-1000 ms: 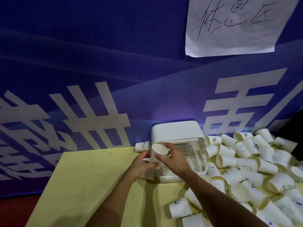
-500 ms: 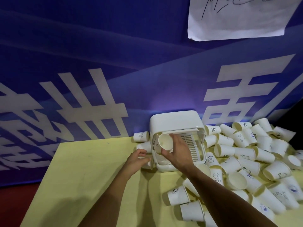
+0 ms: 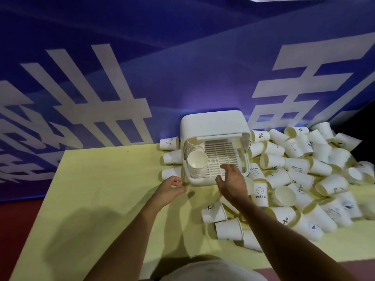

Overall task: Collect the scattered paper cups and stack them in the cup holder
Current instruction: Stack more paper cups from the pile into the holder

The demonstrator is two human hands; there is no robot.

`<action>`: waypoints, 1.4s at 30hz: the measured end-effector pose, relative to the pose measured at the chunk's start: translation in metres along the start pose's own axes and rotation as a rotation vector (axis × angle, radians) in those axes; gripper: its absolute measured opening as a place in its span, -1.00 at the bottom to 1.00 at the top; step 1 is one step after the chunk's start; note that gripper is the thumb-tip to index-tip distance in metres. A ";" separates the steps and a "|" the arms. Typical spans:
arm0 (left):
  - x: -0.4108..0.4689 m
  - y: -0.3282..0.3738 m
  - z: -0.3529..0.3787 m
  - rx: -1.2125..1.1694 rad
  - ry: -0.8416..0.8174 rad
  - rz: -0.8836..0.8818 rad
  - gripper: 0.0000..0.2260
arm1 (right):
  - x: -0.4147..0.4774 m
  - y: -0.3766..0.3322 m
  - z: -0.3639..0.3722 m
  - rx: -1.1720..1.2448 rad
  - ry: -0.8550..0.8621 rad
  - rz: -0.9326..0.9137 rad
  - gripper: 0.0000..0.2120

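Head view: one white cup holder (image 3: 213, 123) stands at the far edge of the yellow table (image 3: 105, 199), against the blue banner (image 3: 142, 57). Inside it, on the 9 o'clock side of its slatted floor, is a stack of cups (image 3: 197, 163), mouth up, with a second stack (image 3: 192, 143) behind it at 12 o'clock (how many cups each holds cannot be told).

Three loose cups (image 3: 172, 157) lie on their sides at 9 o'clock of the holder, just beside its wall. From 3 to 5 o'clock spreads a heap of cups (image 3: 300, 165), too overlapped to count, and three more (image 3: 229, 229) lie apart at 6 o'clock.

Both hands are at the holder's 6 o'clock. The left hand (image 3: 171, 188) hovers by the front left corner, fingers loosely curled and grasping nothing. The right hand (image 3: 231, 179) reaches over the front rim, fingers spread and relaxed, empty; it hides part of the slats and a cup behind it.
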State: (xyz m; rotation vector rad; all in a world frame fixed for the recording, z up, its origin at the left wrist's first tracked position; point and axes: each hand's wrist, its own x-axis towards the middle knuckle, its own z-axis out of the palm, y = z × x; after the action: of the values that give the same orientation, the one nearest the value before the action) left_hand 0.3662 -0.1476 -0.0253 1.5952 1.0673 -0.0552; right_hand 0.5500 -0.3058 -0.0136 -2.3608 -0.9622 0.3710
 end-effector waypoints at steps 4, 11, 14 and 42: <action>-0.004 -0.006 0.030 0.038 -0.042 -0.031 -0.65 | -0.026 0.033 -0.007 0.022 -0.013 0.103 -0.64; -0.007 -0.005 0.087 0.193 -0.148 0.005 -0.57 | -0.057 0.065 -0.001 -0.192 -0.109 0.098 -0.60; -0.007 -0.005 0.105 0.272 -0.187 0.008 -0.48 | -0.063 0.073 0.003 -0.323 -0.151 0.079 -0.53; -0.023 -0.038 0.085 0.229 0.127 -0.042 -0.56 | -0.044 0.071 0.038 -0.181 -0.202 0.156 -0.46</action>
State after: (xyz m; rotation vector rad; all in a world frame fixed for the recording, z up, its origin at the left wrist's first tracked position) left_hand 0.3699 -0.2324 -0.0702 1.8004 1.2279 -0.1087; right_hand 0.5414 -0.3641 -0.0842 -2.6104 -0.9373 0.6162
